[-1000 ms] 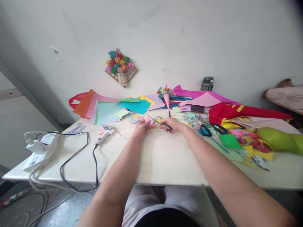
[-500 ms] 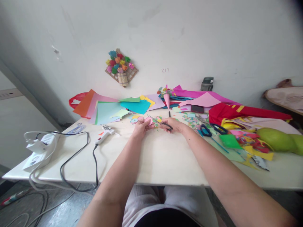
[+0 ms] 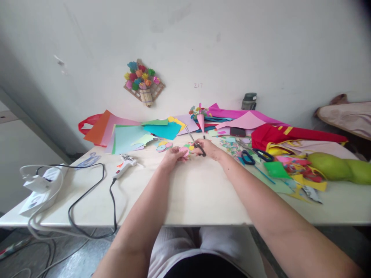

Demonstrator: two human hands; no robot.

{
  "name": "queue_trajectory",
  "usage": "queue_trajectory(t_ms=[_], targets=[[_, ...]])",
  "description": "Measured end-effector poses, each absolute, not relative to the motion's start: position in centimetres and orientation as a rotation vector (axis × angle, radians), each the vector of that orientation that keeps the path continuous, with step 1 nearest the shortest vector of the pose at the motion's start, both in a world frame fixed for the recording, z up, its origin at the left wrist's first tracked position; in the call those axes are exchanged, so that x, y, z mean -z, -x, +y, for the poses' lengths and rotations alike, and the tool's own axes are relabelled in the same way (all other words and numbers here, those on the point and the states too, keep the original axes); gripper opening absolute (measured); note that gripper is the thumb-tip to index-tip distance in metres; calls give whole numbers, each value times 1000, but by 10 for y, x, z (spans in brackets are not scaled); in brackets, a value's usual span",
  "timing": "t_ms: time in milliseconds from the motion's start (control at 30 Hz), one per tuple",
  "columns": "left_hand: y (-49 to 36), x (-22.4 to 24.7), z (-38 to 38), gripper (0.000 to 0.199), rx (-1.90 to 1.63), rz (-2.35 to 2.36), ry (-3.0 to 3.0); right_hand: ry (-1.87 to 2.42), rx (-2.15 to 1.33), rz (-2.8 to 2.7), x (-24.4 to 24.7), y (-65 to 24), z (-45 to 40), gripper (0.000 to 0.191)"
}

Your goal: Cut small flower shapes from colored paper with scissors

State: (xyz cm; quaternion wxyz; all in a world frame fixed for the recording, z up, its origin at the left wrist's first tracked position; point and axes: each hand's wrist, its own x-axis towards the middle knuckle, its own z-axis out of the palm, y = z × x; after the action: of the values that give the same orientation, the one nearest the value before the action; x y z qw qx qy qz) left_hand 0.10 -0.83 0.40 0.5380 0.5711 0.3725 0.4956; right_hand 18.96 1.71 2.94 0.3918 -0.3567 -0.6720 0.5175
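Pinched in my left hand [image 3: 173, 156] is a small piece of pink paper [image 3: 183, 151]. My right hand [image 3: 209, 148] grips a pair of scissors [image 3: 190, 134] by its dark handles, with the blades pointing up and away to the left, apart from the paper. Just left of my left hand lie several small cut paper pieces [image 3: 164, 145]. Behind my right hand stands a pink paper cone [image 3: 200, 120] with small colourful paper pieces at its top.
Coloured sheets [image 3: 130, 135] lie at the back left. A glue gun [image 3: 124, 170] with its cord and a power strip [image 3: 40, 193] occupy the left side. To the right are another pair of scissors [image 3: 248, 157], paper scraps [image 3: 230, 146] and a green bag-like object [image 3: 333, 166].
The scissors have swung upward and away from the pink paper, their blades now pointing towards the back. My left hand still holds the paper. The view has shifted slightly to the right.
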Motion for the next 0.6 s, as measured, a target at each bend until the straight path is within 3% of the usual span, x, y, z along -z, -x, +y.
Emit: queue_trajectory(t_ms=[600], targets=[[-5,-3,-9,26,-1192,891,-1329,910,-1191,-1565,-31,-175,18,27]])
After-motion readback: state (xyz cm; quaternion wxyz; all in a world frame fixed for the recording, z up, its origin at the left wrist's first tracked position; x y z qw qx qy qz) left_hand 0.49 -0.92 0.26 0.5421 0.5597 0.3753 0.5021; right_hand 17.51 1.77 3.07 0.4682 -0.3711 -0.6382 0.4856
